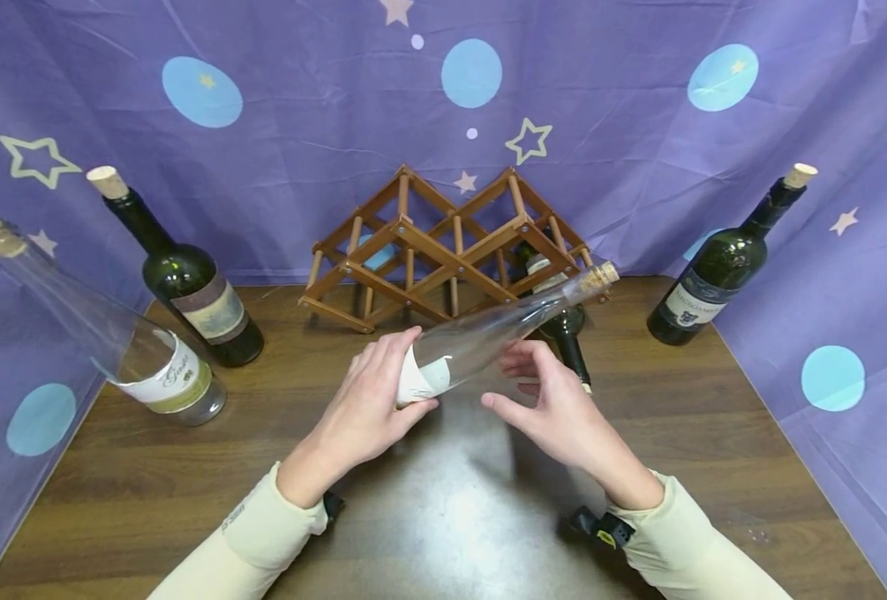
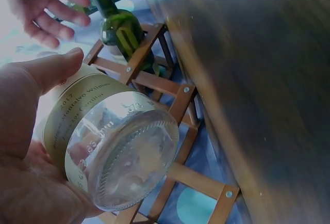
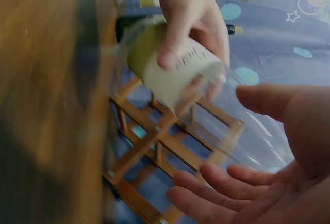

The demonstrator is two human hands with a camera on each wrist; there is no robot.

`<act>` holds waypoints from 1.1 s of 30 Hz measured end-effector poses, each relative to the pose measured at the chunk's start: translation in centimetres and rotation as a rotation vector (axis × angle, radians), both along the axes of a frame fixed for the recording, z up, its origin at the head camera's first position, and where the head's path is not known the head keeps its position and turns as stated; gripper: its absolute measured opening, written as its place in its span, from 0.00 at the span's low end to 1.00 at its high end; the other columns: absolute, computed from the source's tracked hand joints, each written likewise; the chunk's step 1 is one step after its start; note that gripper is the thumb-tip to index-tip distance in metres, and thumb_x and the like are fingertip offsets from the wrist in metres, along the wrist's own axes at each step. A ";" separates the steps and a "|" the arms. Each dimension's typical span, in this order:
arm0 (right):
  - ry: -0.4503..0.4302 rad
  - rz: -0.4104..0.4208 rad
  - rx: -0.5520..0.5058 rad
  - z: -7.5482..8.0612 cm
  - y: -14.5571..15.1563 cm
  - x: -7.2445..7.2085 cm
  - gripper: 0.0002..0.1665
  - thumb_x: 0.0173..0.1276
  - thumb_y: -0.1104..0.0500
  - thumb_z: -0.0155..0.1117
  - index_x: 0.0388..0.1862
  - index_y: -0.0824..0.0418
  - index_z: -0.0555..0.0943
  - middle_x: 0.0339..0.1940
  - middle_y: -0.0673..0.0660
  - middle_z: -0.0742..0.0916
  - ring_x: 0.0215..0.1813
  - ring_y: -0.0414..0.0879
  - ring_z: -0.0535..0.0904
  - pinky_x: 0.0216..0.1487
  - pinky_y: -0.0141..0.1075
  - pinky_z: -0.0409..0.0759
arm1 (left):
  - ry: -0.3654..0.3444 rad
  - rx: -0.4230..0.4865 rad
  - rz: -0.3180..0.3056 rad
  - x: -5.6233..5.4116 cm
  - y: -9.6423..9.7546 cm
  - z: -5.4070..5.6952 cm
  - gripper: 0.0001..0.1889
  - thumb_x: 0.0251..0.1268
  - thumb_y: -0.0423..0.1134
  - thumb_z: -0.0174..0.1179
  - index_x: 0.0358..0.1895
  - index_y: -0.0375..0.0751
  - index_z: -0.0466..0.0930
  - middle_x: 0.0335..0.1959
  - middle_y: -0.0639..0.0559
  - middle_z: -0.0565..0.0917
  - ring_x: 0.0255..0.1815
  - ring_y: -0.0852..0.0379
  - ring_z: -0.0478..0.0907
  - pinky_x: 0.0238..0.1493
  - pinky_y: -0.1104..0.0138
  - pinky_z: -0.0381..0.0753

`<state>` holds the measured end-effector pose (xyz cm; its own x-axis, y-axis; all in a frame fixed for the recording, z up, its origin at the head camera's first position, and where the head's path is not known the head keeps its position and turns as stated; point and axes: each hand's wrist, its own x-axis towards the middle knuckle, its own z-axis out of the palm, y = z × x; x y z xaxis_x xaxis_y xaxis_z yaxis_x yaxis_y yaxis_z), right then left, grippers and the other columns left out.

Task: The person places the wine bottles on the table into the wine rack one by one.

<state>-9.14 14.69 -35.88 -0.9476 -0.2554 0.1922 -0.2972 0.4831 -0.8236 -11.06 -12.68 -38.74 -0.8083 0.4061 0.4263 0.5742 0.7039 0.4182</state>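
Note:
A clear glass bottle (image 1: 481, 333) with a cork in its neck slants over the table, neck up and to the right. My left hand (image 1: 372, 392) grips it round the pale label near the base; the left wrist view shows the thumb (image 2: 56, 72) across the label and the bottle's bottom (image 2: 139, 157) facing that camera. Beside the bottle's body is my right hand (image 1: 556, 400), palm towards the glass, thumb and fingers spread and loosely bent. Behind the bottle stands a wooden wine rack (image 1: 461, 268), with a dark green bottle (image 1: 566, 325) lying in its right side, neck towards me.
At the left stand another corked clear bottle (image 1: 173, 379) and a corked dark green bottle (image 1: 211, 304). One more corked green bottle (image 1: 702, 283) stands at the right. A purple patterned curtain (image 1: 338, 100) hangs behind the wooden table (image 1: 211, 500).

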 end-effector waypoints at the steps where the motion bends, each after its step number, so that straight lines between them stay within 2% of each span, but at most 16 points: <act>1: 0.028 -0.003 0.041 0.2 0.4 0.0 0.34 0.66 0.54 0.82 0.65 0.61 0.75 0.55 0.55 0.86 0.57 0.53 0.86 0.60 0.51 0.85 | 0.002 -0.003 0.002 0.0 -0.2 0.1 0.51 0.55 0.45 0.84 0.79 0.39 0.63 0.67 0.42 0.76 0.61 0.43 0.75 0.57 0.48 0.75; 5: 0.132 -0.011 0.145 1.3 1.6 0.2 0.28 0.65 0.55 0.82 0.58 0.60 0.79 0.51 0.53 0.86 0.54 0.51 0.86 0.57 0.49 0.85 | 0.013 -0.019 0.012 -0.1 -0.8 0.2 0.51 0.54 0.45 0.84 0.78 0.38 0.63 0.67 0.42 0.76 0.61 0.41 0.75 0.57 0.48 0.75; 10: 0.265 -0.002 0.206 2.5 2.7 0.6 0.24 0.65 0.56 0.82 0.55 0.58 0.80 0.48 0.52 0.87 0.50 0.49 0.87 0.53 0.49 0.86 | 0.035 -0.042 0.018 0.0 -1.4 0.4 0.50 0.53 0.44 0.84 0.78 0.37 0.64 0.68 0.42 0.76 0.60 0.40 0.75 0.55 0.48 0.75; 16: 0.528 -0.001 0.236 2.9 3.5 0.6 0.22 0.63 0.60 0.82 0.54 0.61 0.83 0.45 0.52 0.87 0.47 0.44 0.84 0.50 0.37 0.82 | 0.052 -0.069 0.017 0.2 -2.1 0.7 0.50 0.53 0.44 0.84 0.78 0.38 0.65 0.67 0.42 0.77 0.60 0.40 0.75 0.57 0.46 0.75; 19: 0.662 0.006 0.235 3.1 3.6 0.4 0.19 0.68 0.58 0.77 0.54 0.63 0.83 0.45 0.54 0.87 0.47 0.47 0.83 0.52 0.36 0.79 | 0.055 -0.087 0.009 0.3 -2.3 0.6 0.51 0.53 0.43 0.84 0.78 0.38 0.65 0.66 0.42 0.77 0.60 0.39 0.76 0.58 0.45 0.75; 23: 0.797 0.010 0.257 3.3 3.7 0.1 0.21 0.78 0.50 0.65 0.55 0.67 0.83 0.48 0.59 0.88 0.50 0.55 0.83 0.56 0.43 0.78 | 0.059 -0.119 0.000 0.6 -2.4 0.5 0.51 0.52 0.43 0.85 0.78 0.38 0.65 0.65 0.41 0.78 0.60 0.39 0.76 0.59 0.44 0.75; 27: 0.881 0.005 0.337 3.0 3.9 -0.3 0.25 0.81 0.48 0.59 0.57 0.70 0.83 0.51 0.64 0.86 0.53 0.63 0.81 0.58 0.51 0.78 | 0.069 -0.153 -0.006 0.9 -2.7 0.4 0.51 0.51 0.43 0.85 0.78 0.38 0.65 0.64 0.41 0.79 0.60 0.38 0.76 0.61 0.43 0.75; 30: 0.883 0.022 0.427 2.5 4.3 -0.6 0.24 0.74 0.55 0.67 0.61 0.70 0.81 0.55 0.66 0.84 0.57 0.66 0.79 0.61 0.57 0.77 | 0.074 -0.177 -0.012 1.2 -2.8 0.3 0.51 0.51 0.43 0.85 0.78 0.38 0.65 0.65 0.41 0.78 0.60 0.38 0.76 0.63 0.43 0.74; 33: 0.863 0.063 0.507 1.9 4.5 -0.8 0.31 0.65 0.62 0.75 0.65 0.70 0.79 0.58 0.67 0.83 0.62 0.67 0.78 0.67 0.59 0.75 | 0.073 -0.203 -0.019 1.4 -2.9 0.3 0.51 0.52 0.43 0.85 0.78 0.38 0.65 0.66 0.41 0.77 0.62 0.38 0.76 0.64 0.43 0.74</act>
